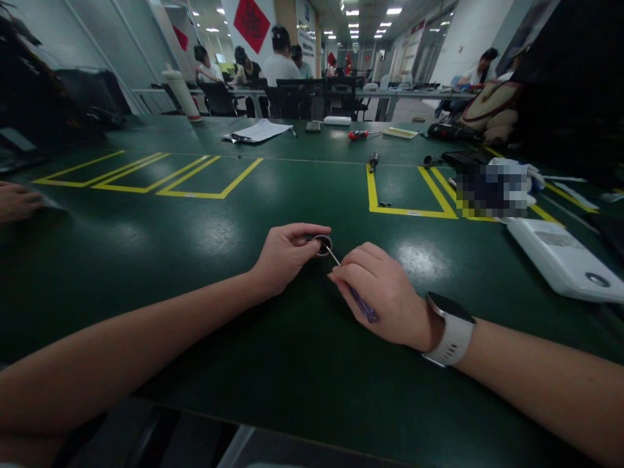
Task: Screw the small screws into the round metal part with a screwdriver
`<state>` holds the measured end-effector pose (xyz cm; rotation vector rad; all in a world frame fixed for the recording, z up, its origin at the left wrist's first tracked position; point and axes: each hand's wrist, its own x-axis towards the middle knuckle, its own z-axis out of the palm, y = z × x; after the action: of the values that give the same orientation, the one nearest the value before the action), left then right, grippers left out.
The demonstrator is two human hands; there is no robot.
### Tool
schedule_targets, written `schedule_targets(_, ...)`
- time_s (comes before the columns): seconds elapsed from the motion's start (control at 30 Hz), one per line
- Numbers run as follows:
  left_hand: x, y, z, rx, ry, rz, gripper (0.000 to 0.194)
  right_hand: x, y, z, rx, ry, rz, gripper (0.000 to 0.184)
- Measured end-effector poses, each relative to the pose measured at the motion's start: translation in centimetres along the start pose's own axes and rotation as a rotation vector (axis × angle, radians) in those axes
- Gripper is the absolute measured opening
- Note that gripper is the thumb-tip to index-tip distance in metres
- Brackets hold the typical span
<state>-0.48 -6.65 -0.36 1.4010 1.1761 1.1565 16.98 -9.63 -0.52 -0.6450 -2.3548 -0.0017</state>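
Between the thumb and fingers of my left hand (285, 258) is a small round metal ring-shaped part (323, 245), dark inside, held just above the green table. My right hand (383, 292), with a watch on its wrist, closes around a screwdriver (363, 305) with a translucent purple handle. Its thin shaft points up and left, and the tip reaches into the round part. What the tip touches inside is too small to make out.
Yellow tape marks boxes on the green table (234, 253). A metal fitting (374, 161) and tiny dark pieces (385, 204) lie ahead right. Farther back are a red screwdriver (358, 135) and papers (260, 131). A white device (560, 257) sits right; another person's hand (19, 201) rests at left.
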Motion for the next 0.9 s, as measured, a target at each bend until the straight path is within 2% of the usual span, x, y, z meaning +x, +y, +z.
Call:
schedule_targets(0.53,0.0,0.3,0.1,-0.026,0.003,-0.003,0.02,0.2,0.1,-0.1,-0.014,-0.04,0.013,0.017)
schedule_targets(0.67,0.3,0.1,-0.2,-0.032,-0.033,0.003,0.021,0.5,0.2,-0.3,0.089,0.032,0.061,0.011)
schedule_targets(0.77,0.8,-0.2,-0.6,-0.006,-0.092,0.01,0.037,0.6,0.5,-0.5,0.228,0.133,0.128,0.006)
schedule_targets(0.83,1.2,-0.3,-1.0,0.068,-0.136,0.05,0.045,0.5,0.8,-0.5,0.31,0.181,0.209,0.004)
schedule_targets(0.9,1.6,-0.4,-1.5,0.246,-0.163,0.142,0.043,0.4,1.1,-0.5,0.385,0.206,0.295,0.004)
